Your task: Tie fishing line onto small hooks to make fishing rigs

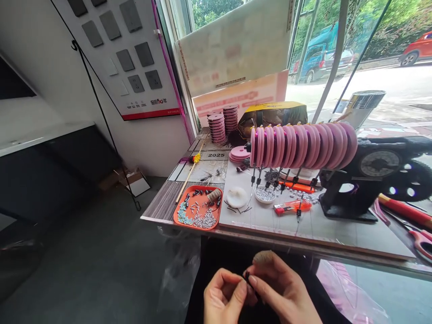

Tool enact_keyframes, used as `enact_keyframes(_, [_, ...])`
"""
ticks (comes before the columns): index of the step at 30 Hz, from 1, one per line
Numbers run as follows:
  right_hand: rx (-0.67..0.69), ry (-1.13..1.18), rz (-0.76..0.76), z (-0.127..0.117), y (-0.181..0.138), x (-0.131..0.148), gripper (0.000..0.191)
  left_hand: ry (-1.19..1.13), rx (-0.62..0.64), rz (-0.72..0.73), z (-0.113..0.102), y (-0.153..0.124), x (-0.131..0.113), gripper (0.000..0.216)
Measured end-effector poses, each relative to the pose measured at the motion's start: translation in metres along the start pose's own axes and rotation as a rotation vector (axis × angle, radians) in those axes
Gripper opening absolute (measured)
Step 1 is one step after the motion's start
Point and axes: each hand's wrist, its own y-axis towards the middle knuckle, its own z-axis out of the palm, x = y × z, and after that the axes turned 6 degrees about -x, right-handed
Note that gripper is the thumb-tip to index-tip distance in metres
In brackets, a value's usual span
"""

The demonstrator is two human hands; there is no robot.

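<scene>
My left hand (225, 294) and my right hand (281, 288) meet low over my lap, just in front of the table edge. Between their fingertips is a small black piece (247, 275), mostly covered by the fingers, so its exact kind does not show. Both hands are closed in a pinch on it. A covering, perhaps a finger cot, wraps one fingertip of the right hand. Nearest on the table, an orange tray (176, 217) holds silver beads, light blue tubes, black bits and a thread spool. A white dish (265, 199) of silvery beads stands right of it.
A row of pink spools (303, 146) is mounted on a black machine (351, 202), with black weights hanging beneath. An orange-red utility knife (293, 207) lies in front. Stacked pink spools (216, 128) stand at the back. Scissors (423, 245) lie at the right edge.
</scene>
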Motion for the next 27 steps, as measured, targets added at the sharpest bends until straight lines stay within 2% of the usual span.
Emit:
enact_keyframes(3, [0.023, -0.305, -0.179, -0.019, 0.005, 0.021, 0.020, 0.028, -0.044, 0.095, -0.014, 0.007, -0.019, 0.023])
enact_keyframes(5, [0.184, -0.476, -0.158, -0.032, 0.006, 0.023, 0.016, 0.074, -0.073, 0.096, -0.027, 0.012, -0.032, 0.020])
enact_keyframes(7, [0.316, -0.681, -0.151, -0.041, 0.008, 0.007, 0.011, 0.080, -0.100, 0.056, -0.037, 0.015, -0.040, 0.020])
enact_keyframes(9, [0.505, -1.081, -0.085, -0.045, 0.013, -0.023, 0.011, 0.047, -0.137, 0.021, -0.044, 0.017, -0.041, 0.023])
enact_keyframes(13, [0.416, -1.314, -0.019, -0.046, 0.038, -0.076, 0.031, 0.013, -0.151, -0.037, -0.048, 0.016, -0.032, 0.028])
enact_keyframes(17, [0.407, -1.408, 0.030, -0.043, 0.058, -0.087, 0.021, 0.033, -0.148, -0.058, -0.051, 0.018, -0.026, 0.029])
enact_keyframes(21, [0.362, -1.496, 0.087, -0.041, 0.058, -0.094, 0.012, 0.069, -0.133, -0.097, -0.054, 0.023, -0.023, 0.030])
enact_keyframes(27, [0.294, -1.536, 0.148, -0.031, 0.056, -0.134, 0.030, 0.057, -0.165, -0.059, -0.052, 0.023, -0.015, 0.027])
